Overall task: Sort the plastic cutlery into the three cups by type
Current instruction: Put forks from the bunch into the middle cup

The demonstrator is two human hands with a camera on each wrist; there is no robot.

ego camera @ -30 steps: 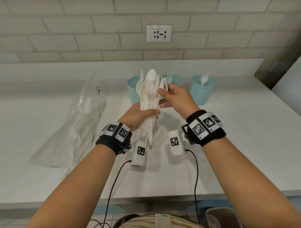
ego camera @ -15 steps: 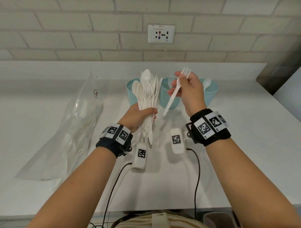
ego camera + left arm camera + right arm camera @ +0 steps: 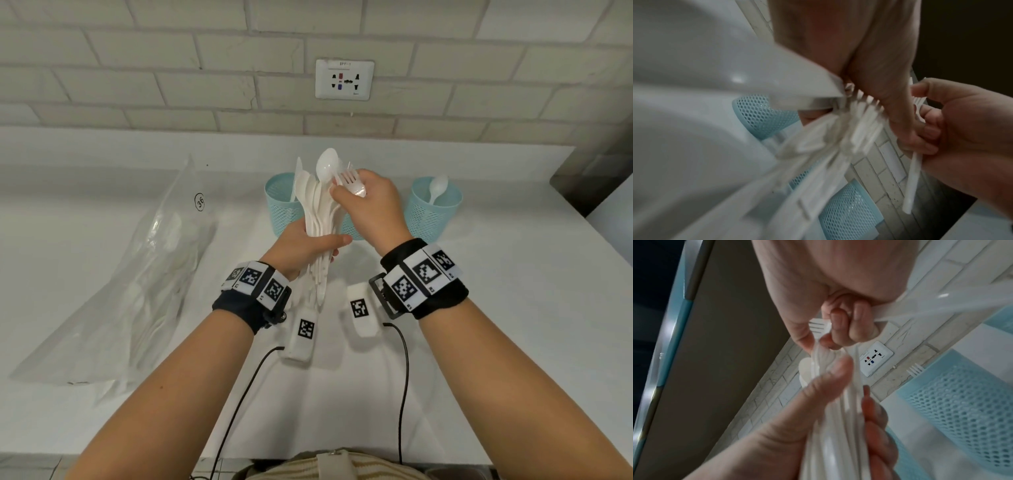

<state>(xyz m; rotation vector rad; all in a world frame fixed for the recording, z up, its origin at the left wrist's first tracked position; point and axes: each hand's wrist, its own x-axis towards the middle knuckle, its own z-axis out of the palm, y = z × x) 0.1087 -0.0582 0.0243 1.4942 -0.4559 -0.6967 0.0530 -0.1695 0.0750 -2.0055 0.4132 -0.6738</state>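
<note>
Left hand [image 3: 305, 245] grips the bundle [image 3: 320, 219]; right hand [image 3: 368, 202] pinches a fork [image 3: 349, 178]. Draw it straight up, keeping neighbours clamped.

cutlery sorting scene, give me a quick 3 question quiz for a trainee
1. Multiple choice: what does the left hand hold?
A. a bundle of white cutlery
B. a blue cup
C. the plastic bag

2. True or false: the right blue cup has a spoon standing in it.

3. Fill in: the right hand pinches a white ____ at the top of the cutlery bundle.

Key
1. A
2. True
3. Fork; its tines show above the fingers.
</note>
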